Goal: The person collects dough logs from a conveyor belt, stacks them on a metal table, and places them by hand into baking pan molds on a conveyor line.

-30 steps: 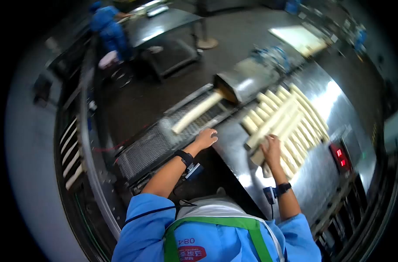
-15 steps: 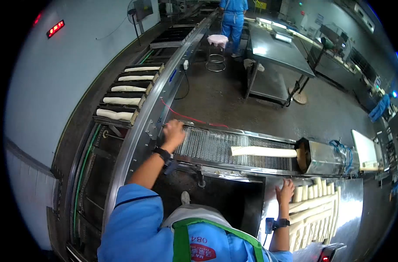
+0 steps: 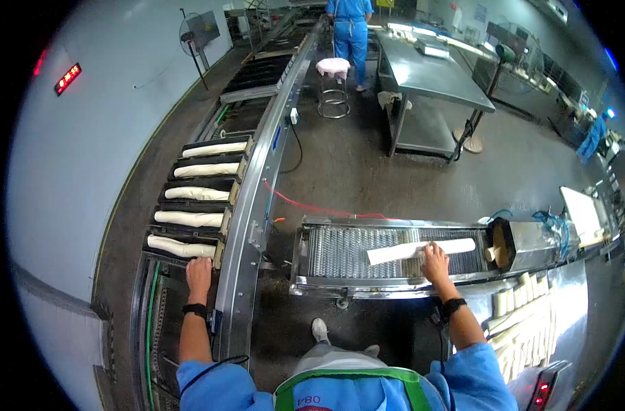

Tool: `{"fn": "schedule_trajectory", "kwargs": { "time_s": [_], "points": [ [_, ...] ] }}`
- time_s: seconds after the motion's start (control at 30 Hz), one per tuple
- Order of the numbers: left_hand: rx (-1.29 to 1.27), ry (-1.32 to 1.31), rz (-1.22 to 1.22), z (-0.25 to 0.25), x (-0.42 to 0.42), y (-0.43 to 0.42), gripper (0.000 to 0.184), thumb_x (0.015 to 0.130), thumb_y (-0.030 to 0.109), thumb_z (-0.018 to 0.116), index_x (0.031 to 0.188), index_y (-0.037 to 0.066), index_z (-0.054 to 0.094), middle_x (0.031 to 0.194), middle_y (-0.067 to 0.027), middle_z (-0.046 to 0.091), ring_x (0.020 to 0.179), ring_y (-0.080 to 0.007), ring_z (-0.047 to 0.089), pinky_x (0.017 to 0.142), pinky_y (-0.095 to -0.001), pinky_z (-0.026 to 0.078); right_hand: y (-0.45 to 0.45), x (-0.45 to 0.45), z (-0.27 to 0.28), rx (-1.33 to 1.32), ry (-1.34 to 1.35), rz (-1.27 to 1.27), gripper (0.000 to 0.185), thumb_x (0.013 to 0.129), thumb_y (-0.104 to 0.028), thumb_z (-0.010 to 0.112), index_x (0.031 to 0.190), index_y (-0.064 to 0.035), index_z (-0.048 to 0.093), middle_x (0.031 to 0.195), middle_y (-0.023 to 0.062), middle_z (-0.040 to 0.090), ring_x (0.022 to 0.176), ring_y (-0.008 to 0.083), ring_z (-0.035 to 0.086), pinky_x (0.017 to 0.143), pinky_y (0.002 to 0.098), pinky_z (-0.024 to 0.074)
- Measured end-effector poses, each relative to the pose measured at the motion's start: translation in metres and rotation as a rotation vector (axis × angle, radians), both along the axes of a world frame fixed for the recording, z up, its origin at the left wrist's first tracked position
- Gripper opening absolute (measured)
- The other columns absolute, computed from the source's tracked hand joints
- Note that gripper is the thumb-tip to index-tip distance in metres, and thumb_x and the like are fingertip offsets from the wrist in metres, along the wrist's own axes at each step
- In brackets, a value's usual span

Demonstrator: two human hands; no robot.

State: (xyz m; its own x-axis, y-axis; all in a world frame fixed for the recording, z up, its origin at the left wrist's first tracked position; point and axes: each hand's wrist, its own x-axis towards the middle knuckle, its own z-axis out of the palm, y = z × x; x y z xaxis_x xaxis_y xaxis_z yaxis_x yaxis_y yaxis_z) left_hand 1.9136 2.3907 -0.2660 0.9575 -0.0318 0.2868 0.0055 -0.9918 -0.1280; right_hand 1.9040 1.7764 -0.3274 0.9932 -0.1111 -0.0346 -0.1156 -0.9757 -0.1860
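Observation:
My right hand (image 3: 435,264) is closed over a long pale dough roll (image 3: 394,253), which lies slightly slanted on the mesh conveyor (image 3: 353,265). My left hand (image 3: 199,275) is at the near edge of the closest dark baking tin (image 3: 218,255), its fingers bent against the rim; the fingertips are partly hidden. Inside that tin rests another dough roll (image 3: 179,246). Several similar tins, each with a roll, line up beyond it on the chain track. At the metal housing's opening, the end of a further dough piece (image 3: 490,254) shows.
A steel rail (image 3: 247,188) separates the tin track from the mesh conveyor. Stacked dough rolls (image 3: 518,335) lie on the steel table at right. The metal housing (image 3: 531,240) stands at the conveyor's right end. Ahead are a stool (image 3: 333,66), a steel table (image 3: 429,68) and a co-worker (image 3: 351,34).
My left hand has moved from the mesh conveyor's left end across the rail to the nearest tin. My right hand has gone from beside the stacked rolls onto the conveyor's roll, now more slanted.

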Motion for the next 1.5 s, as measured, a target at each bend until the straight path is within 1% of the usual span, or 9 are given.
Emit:
{"fn": "schedule_trajectory", "kwargs": {
  "time_s": [0.2, 0.33, 0.5, 0.57, 0.67, 0.83, 1.07, 1.27, 1.5],
  "points": [
    [0.157, 0.241, 0.217, 0.009, -0.07, 0.017, 0.03, 0.083, 0.02, 0.039, 0.067, 0.0, 0.055, 0.062, -0.0135, 0.055, 0.062, -0.0294, 0.053, 0.058, -0.0389, 0.042, 0.012, 0.003, 0.005, 0.049, 0.051, 0.076, 0.047, 0.064, -0.01, 0.057, 0.109, -0.0105, 0.041, 0.121, 0.0091, 0.034, 0.11, 0.029, 0.035, 0.084, 0.0461, 0.0338],
    [0.044, 0.138, 0.686, 0.053, -0.086, 0.017, 0.044, 0.081, 0.039, 0.04, 0.068, 0.004, 0.062, 0.065, -0.0155, 0.058, 0.055, -0.0297, 0.055, 0.049, -0.0373, 0.044, 0.012, -0.016, 0.009, 0.115, 0.089, 0.129, 0.053, 0.067, -0.013, 0.059, 0.115, -0.0112, 0.036, 0.125, 0.0106, 0.03, 0.114, 0.03, 0.03, 0.087, 0.0479, 0.0307],
    [-0.411, 0.067, 0.005, 0.091, -0.007, -0.086, 0.026, 0.084, 0.024, 0.041, 0.074, 0.001, 0.049, 0.062, -0.0113, 0.05, 0.055, -0.0241, 0.048, 0.054, -0.0319, 0.038, -0.008, -0.058, 0.015, 0.017, -0.022, 0.012, 0.053, 0.064, -0.015, 0.059, 0.113, -0.0119, 0.038, 0.122, 0.0147, 0.031, 0.114, 0.0326, 0.029, 0.085, 0.0463, 0.0319],
    [-0.555, 0.167, -0.329, 0.043, 0.037, -0.143, 0.018, 0.08, 0.016, 0.046, 0.086, -0.001, 0.052, 0.083, -0.0139, 0.053, 0.078, -0.0264, 0.051, 0.071, -0.0325, 0.039, -0.024, -0.082, 0.015, 0.019, -0.071, -0.111, 0.054, 0.064, -0.015, 0.059, 0.113, -0.0121, 0.037, 0.122, 0.0149, 0.03, 0.114, 0.0333, 0.028, 0.084, 0.047, 0.0323],
    [-0.33, 0.446, -0.717, 0.02, 0.054, -0.283, 0.044, 0.073, 0.023, 0.055, 0.11, 0.001, 0.044, 0.115, -0.0166, 0.042, 0.104, -0.0318, 0.041, 0.088, -0.0367, 0.031, -0.055, -0.12, 0.019, 0.003, -0.019, -0.456, 0.057, 0.066, -0.016, 0.058, 0.118, -0.0116, 0.034, 0.127, 0.0167, 0.025, 0.118, 0.0352, 0.023, 0.09, 0.0494, 0.0265],
    [-0.246, 0.659, -0.697, -0.071, 0.094, -0.35, 0.05, 0.067, 0.023, 0.061, 0.108, 0.003, 0.041, 0.108, -0.0177, 0.043, 0.1, -0.0343, 0.04, 0.082, -0.0405, 0.035, -0.125, -0.205, 0.011, -0.158, 0.01, -0.989, 0.065, 0.069, -0.027, 0.057, 0.125, -0.0115, 0.028, 0.131, 0.0187, 0.018, 0.122, 0.0366, 0.014, 0.095, 0.0504, 0.0185],
    [-0.153, 0.597, -0.588, -0.056, 0.093, -0.326, 0.037, 0.06, 0.025, 0.059, 0.085, -0.001, 0.047, 0.086, -0.0208, 0.053, 0.081, -0.0357, 0.052, 0.068, -0.0426, 0.041, -0.136, -0.247, 0.018, -0.232, 0.085, -0.993, 0.054, 0.069, -0.026, 0.056, 0.118, -0.0201, 0.035, 0.121, 0.0191, 0.032, 0.119, 0.0346, 0.022, 0.089, 0.0524, 0.0256],
    [-0.871, 0.992, -0.334, 0.02, 0.07, -0.314, 0.034, 0.068, 0.017, 0.053, 0.094, -0.004, 0.051, 0.078, -0.0068, 0.055, 0.07, -0.015, 0.051, 0.063, -0.0281, 0.04, -0.128, -0.301, 0.033, -0.158, 0.061, -0.863, 0.047, 0.063, -0.015, 0.057, 0.108, -0.0151, 0.046, 0.109, 0.0126, 0.041, 0.108, 0.0287, 0.034, 0.082, 0.0429, 0.033],
    [-1.483, 1.007, -0.189, 0.058, 0.039, -0.309, 0.042, 0.075, 0.023, 0.052, 0.109, 0.002, 0.042, 0.095, -0.0098, 0.051, 0.079, -0.0187, 0.054, 0.07, -0.0305, 0.042, -0.16, -0.377, 0.026, 0.08, -0.427, -0.927, 0.045, 0.069, -0.015, 0.056, 0.111, -0.0108, 0.042, 0.11, 0.0121, 0.039, 0.102, 0.0312, 0.038, 0.083, 0.0438, 0.0338]
  ]
}}
